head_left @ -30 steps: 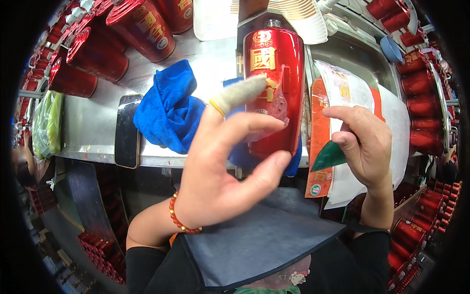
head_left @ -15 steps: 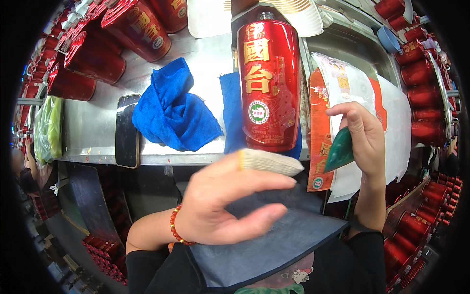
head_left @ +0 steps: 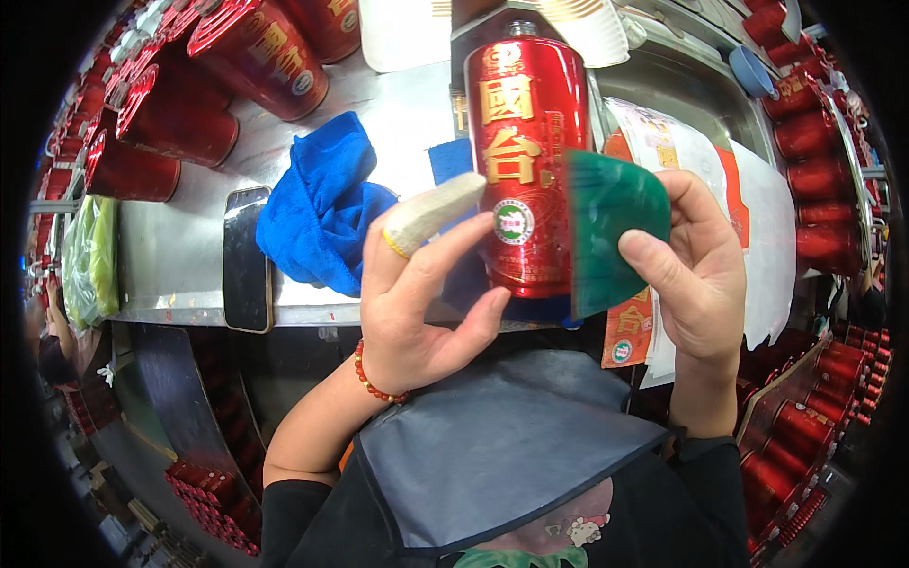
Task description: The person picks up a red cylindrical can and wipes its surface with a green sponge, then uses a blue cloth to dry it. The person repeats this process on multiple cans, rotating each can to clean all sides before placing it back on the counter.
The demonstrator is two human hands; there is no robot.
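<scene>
Bottle (head_left: 525,161) lying on the counter (head_left: 189,256), cloth (head_left: 317,213) left of it, phone (head_left: 246,257) farther left.

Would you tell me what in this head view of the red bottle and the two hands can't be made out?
- Red bottle: lower right side hidden behind the green scraper held by the right hand.
- Left hand: whether its fingers touch the bottle is unclear from this angle.
- Label sheets: partly covered by the right hand.
- Blue cloth: what lies under it is hidden.
</scene>
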